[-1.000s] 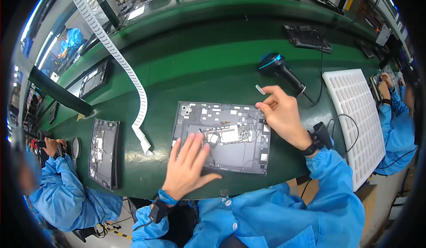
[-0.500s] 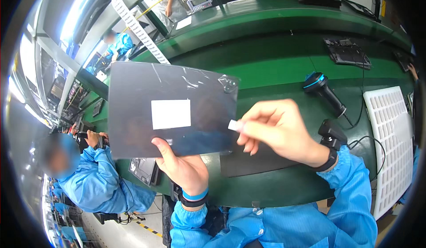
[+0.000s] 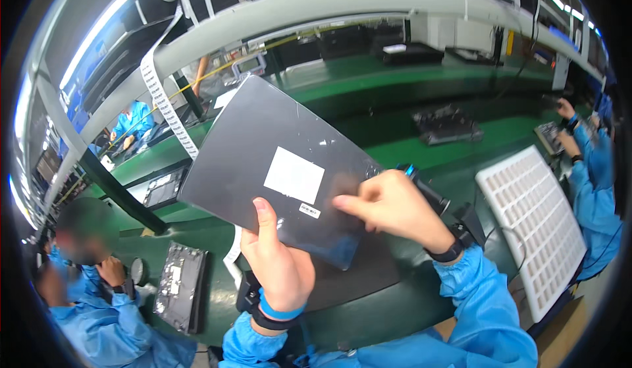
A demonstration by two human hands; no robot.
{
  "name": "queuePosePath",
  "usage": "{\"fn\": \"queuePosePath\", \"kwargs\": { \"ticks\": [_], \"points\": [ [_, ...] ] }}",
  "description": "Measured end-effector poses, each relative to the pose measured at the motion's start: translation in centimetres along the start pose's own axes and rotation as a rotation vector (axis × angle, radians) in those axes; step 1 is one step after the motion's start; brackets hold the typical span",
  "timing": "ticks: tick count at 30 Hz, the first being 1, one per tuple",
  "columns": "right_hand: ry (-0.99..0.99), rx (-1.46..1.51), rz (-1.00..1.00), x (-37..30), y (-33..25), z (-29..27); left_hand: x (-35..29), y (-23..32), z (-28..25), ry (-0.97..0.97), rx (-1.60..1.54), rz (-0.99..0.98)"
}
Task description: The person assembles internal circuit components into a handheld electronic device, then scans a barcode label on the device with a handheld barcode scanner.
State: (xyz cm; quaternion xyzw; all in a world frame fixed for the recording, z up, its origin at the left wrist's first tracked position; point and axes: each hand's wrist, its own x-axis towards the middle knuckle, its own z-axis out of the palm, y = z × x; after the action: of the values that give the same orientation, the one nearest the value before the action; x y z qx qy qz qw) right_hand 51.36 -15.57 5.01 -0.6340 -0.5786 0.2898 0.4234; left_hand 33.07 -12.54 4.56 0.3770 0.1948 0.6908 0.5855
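Note:
My left hand (image 3: 280, 266) grips a thin dark grey tablet (image 3: 234, 144) by its lower edge, thumb on the face toward me. The tablet is tilted, its glossy clear film catching light. A large white label (image 3: 294, 176) sits near its middle, with a small white barcode sticker (image 3: 309, 210) just below. Close over the tablet's right part is my right hand (image 3: 401, 210), fingers curled and thumb pointing at the surface, slightly blurred. Nothing shows between its fingers. Beneath the tablet, a dark mat (image 3: 368, 276) lies on the green bench.
A black handheld scanner (image 3: 429, 193) is partly hidden behind my right hand. Right of it stands a white gridded tray (image 3: 533, 236). Opened device housings lie at the left (image 3: 181, 286) and far back (image 3: 447, 124). A strip of labels (image 3: 164, 105) hangs at left. Co-workers sit on both sides.
The tablet has turned clockwise. The small white sticker, held in my right fingers before, no longer shows there; a barcode sticker now shows below the large label. My view has shifted.

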Motion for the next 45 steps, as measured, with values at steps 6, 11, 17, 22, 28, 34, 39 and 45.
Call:
{"fn": "queuePosePath", "kwargs": {
  "ticks": [6,11,17,22,28,34,39,45],
  "points": [
    [0.263,-0.711,-0.06,-0.7,11.1,-8.4,3.2,1.5,-1.6,0.053,-0.241,-0.01],
    [-0.05,-0.129,0.496,-0.9,16.7,-6.2,3.4,2.0,-3.4,0.042,-0.216,0.04],
    [-0.065,0.139,0.033,-0.6,8.2,0.8,4.4,1.6,-4.6,0.099,-0.115,0.13],
    [-0.126,0.306,-0.21,-2.3,4.5,4.1,6.3,1.2,-4.0,0.19,-0.094,0.336],
    [-0.18,0.331,-0.358,-3.2,2.4,5.1,5.5,1.9,-2.9,0.165,-0.091,0.398],
    [-0.235,0.241,-0.496,-3.1,2.9,5.8,4.2,1.0,-3.7,0.129,-0.007,0.379],
    [-0.229,0.312,-0.488,-3.1,4.3,6.0,3.7,-0.8,-3.7,0.149,0.131,0.422],
    [-0.202,0.276,-0.511,-2.9,4.3,5.5,3.9,-0.5,-3.5,0.118,0.131,0.411]
  ]
}}
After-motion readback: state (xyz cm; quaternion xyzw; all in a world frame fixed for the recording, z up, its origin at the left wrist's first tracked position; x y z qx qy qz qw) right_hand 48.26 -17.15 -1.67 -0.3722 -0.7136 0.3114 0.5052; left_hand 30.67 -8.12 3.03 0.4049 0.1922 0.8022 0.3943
